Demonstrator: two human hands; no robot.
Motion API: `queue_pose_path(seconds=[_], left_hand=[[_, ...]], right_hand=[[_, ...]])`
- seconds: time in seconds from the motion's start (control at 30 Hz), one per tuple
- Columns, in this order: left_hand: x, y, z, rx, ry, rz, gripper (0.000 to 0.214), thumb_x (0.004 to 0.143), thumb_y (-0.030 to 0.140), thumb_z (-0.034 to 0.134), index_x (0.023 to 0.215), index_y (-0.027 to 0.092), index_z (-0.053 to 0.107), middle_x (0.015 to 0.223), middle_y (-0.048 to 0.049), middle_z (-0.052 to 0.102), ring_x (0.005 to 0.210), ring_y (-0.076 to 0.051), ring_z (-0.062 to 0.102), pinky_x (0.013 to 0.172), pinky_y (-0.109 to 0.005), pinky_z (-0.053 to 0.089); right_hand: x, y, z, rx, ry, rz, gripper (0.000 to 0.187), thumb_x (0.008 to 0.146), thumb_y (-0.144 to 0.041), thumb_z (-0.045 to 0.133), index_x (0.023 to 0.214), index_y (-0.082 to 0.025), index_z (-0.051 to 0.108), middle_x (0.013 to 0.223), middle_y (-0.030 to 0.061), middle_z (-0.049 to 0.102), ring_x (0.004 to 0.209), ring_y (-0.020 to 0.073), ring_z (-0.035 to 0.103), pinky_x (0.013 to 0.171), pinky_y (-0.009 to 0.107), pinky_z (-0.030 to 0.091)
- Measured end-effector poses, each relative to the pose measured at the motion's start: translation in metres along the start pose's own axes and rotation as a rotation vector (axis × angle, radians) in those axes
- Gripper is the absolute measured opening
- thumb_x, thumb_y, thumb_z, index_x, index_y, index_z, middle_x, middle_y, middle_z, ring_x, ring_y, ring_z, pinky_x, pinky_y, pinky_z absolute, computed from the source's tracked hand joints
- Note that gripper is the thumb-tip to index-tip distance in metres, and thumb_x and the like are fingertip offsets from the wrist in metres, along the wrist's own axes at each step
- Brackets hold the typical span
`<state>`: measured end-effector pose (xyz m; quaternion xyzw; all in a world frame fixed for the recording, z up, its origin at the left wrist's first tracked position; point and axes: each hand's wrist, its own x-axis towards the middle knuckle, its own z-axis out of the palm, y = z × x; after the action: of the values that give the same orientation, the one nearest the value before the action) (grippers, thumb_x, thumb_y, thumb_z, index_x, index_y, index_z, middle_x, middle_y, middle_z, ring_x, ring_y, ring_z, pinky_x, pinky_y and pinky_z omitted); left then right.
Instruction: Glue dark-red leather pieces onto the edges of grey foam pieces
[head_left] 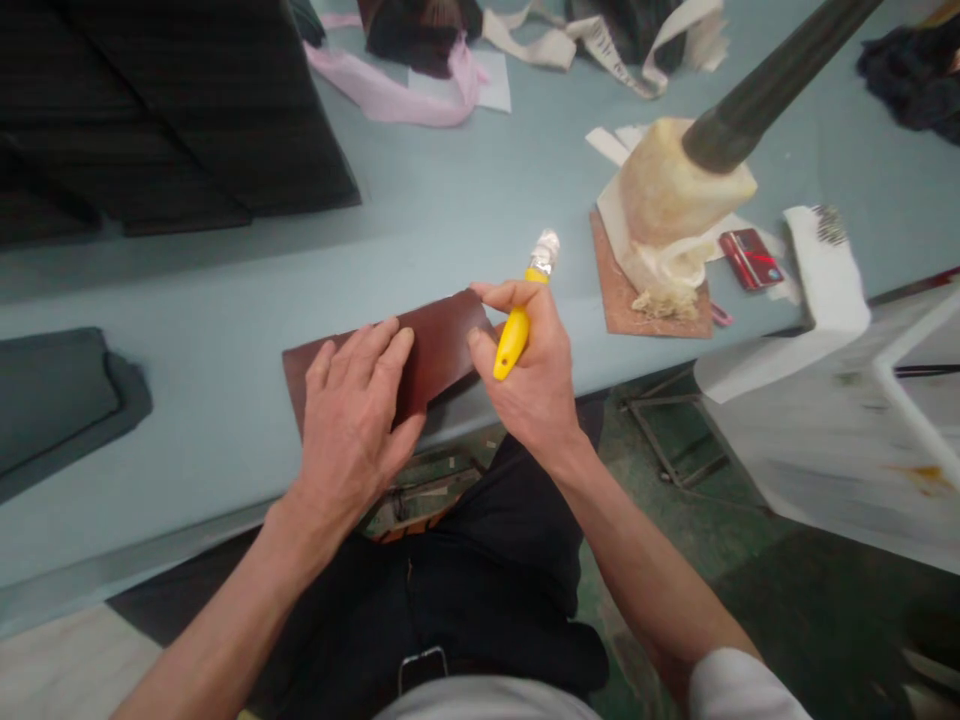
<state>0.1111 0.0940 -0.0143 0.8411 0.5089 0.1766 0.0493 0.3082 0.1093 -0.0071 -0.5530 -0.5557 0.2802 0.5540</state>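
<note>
A reddish-brown leather-like panel (442, 345) lies at the near edge of the blue-grey table. My left hand (352, 415) rests flat on its left part, fingers stretched, thumb near the close edge. My right hand (534, 375) keeps a small yellow-handled brush (513, 342) tucked between thumb and fingers, its whitish bristle end pointing away from me. That hand's thumb and forefinger also touch the panel's right end. What lies under my left palm is hidden.
To the right, a pale glue-crusted container (667, 185) with a dark handle stands on a brown board (611, 280). Beside it lies a red box (751, 259). Black stacked pieces (165, 110) are at upper left, a dark folded piece (60, 400) at left, and pink cloth (405, 95) at the back.
</note>
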Motion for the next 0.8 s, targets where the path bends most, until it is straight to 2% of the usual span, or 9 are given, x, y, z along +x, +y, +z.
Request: queue_pose_path(seconds=[0.1, 0.23, 0.37, 0.47, 0.57, 0.8], left_hand=[[-0.022, -0.005, -0.005, 0.033, 0.065, -0.023, 0.063, 0.098, 0.027, 0.059, 0.159, 0.020, 0.044, 0.163, -0.0166, 0.056, 0.152, -0.034, 0.052, 0.130, -0.054, 0.036], [-0.051, -0.018, -0.006, 0.064, 0.160, -0.084, 0.061, 0.100, 0.038, 0.065, 0.156, 0.021, 0.049, 0.157, -0.0172, 0.062, 0.147, -0.035, 0.058, 0.126, -0.054, 0.041], [-0.068, -0.034, -0.002, 0.052, 0.309, -0.150, 0.048, 0.100, 0.023, 0.063, 0.148, 0.026, 0.059, 0.149, -0.0121, 0.070, 0.140, -0.031, 0.065, 0.125, -0.052, 0.043], [-0.073, -0.047, 0.001, 0.046, 0.393, -0.146, 0.044, 0.097, 0.014, 0.062, 0.139, 0.026, 0.065, 0.142, -0.0104, 0.074, 0.137, -0.029, 0.068, 0.122, -0.050, 0.046], [-0.074, -0.056, 0.002, 0.077, 0.442, -0.108, 0.041, 0.096, 0.008, 0.060, 0.134, 0.022, 0.067, 0.137, -0.0110, 0.077, 0.133, -0.029, 0.070, 0.119, -0.049, 0.048], [-0.062, -0.071, -0.007, 0.108, 0.538, -0.015, 0.039, 0.098, 0.004, 0.058, 0.132, 0.019, 0.067, 0.128, -0.0088, 0.080, 0.121, -0.023, 0.074, 0.106, -0.039, 0.057]], right_hand=[[-0.002, -0.007, 0.002, -0.004, 0.027, -0.019, 0.026, 0.087, -0.016, 0.062, 0.112, -0.025, 0.056, 0.129, 0.0073, 0.075, 0.112, 0.0188, 0.073, 0.103, 0.038, 0.059], [-0.004, -0.012, 0.003, 0.006, 0.032, 0.024, 0.025, 0.087, -0.021, 0.065, 0.110, -0.025, 0.057, 0.128, 0.0074, 0.077, 0.108, 0.0194, 0.074, 0.100, 0.041, 0.059], [-0.007, -0.021, 0.005, 0.043, -0.011, 0.088, 0.026, 0.085, -0.025, 0.067, 0.110, -0.026, 0.057, 0.130, 0.0075, 0.076, 0.109, 0.0200, 0.074, 0.098, 0.041, 0.060], [-0.009, -0.031, 0.007, 0.056, -0.013, 0.111, 0.027, 0.084, -0.028, 0.069, 0.108, -0.026, 0.057, 0.131, 0.0078, 0.076, 0.106, 0.0195, 0.075, 0.096, 0.040, 0.060], [-0.012, -0.037, 0.010, 0.092, 0.000, 0.144, 0.029, 0.084, -0.031, 0.071, 0.109, -0.027, 0.057, 0.132, 0.0081, 0.076, 0.087, 0.0155, 0.073, 0.083, 0.035, 0.060], [-0.015, -0.042, 0.026, 0.142, 0.079, 0.128, 0.028, 0.086, -0.031, 0.075, 0.108, -0.025, 0.059, 0.138, 0.0110, 0.075, 0.065, 0.0086, 0.060, 0.065, 0.028, 0.054]])
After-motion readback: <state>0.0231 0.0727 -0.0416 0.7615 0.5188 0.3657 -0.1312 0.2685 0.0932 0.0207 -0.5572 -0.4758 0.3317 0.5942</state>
